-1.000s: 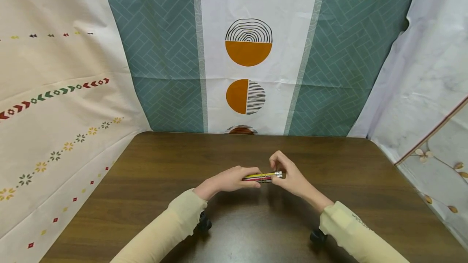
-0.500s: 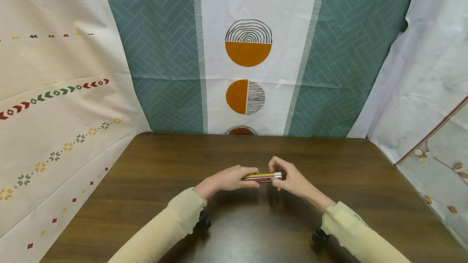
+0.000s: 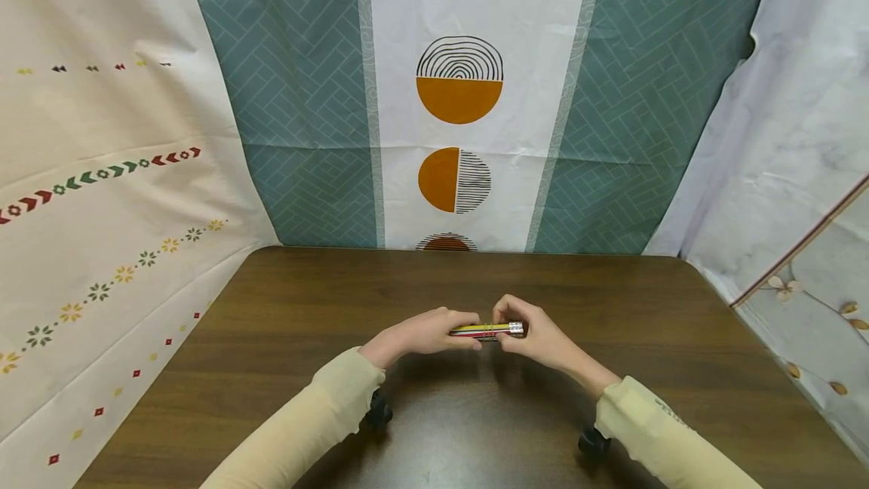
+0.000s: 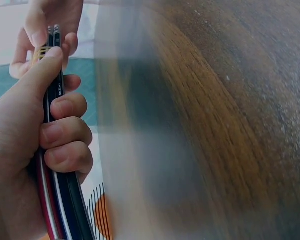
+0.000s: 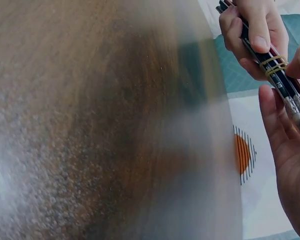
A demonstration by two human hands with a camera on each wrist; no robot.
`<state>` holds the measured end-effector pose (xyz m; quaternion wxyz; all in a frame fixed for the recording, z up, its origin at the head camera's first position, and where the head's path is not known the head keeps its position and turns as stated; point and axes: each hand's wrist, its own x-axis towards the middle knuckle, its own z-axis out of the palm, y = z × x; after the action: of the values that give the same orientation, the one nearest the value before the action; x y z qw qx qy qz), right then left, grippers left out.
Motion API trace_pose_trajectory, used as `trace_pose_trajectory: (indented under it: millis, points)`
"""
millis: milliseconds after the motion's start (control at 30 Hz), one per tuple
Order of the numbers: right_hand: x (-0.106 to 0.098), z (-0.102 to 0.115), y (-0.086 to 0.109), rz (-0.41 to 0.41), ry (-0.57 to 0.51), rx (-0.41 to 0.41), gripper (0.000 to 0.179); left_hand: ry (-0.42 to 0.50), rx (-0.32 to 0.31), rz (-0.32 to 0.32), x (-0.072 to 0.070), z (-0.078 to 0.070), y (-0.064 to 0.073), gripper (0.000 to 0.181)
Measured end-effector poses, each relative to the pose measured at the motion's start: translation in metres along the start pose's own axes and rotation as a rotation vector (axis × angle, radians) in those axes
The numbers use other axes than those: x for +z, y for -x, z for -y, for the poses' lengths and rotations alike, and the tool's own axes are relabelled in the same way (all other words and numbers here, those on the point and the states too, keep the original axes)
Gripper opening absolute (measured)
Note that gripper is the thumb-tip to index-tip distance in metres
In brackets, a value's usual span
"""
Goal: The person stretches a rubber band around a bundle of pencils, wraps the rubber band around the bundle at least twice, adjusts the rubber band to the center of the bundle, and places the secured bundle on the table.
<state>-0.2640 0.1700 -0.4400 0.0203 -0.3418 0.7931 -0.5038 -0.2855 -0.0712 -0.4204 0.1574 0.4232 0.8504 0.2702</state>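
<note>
A bundle of dark striped pencils (image 3: 468,330), with silver ferrules at one end, is held level above the table. In the head view my left hand (image 3: 428,332) grips the bundle at its left part, thumb lying along it in the left wrist view. A yellowish rubber band (image 5: 273,66) loops several times round the pencils, just beyond the left hand. My right hand (image 3: 539,332) holds the bundle between thumb and fingers near the ferrule end (image 5: 296,107). The right thumb (image 5: 299,64) lies right at the band, with fingertips on the bundle's other side.
A brown wooden table (image 3: 326,285) spreads beneath both hands. Behind it hangs a teal and white patterned cloth (image 3: 312,96), with a cream cloth (image 3: 136,195) at left and a marbled one (image 3: 781,172) at right. A dark wrist device (image 3: 594,440) hangs beneath the right cuff.
My right hand has slid slightly left along the pencils, from the ferrules toward the rubber band, and its raised fingers have lowered onto the bundle. The left hand has stayed nearly still.
</note>
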Motion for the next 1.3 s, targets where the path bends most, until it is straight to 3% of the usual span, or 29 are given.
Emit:
trace_pose_trajectory:
  millis: [533, 1300]
  points:
    - [0.0077, 0.0023, -0.0022, -0.025, -0.053, 0.027, 0.024, 0.012, 0.004, 0.015, 0.0003, 0.0017, -0.0029, 0.02]
    - [0.008, 0.005, 0.0034, -0.068, -0.016, 0.078, 0.022, 0.014, -0.023, 0.022, -0.0004, -0.0043, -0.0088, 0.028]
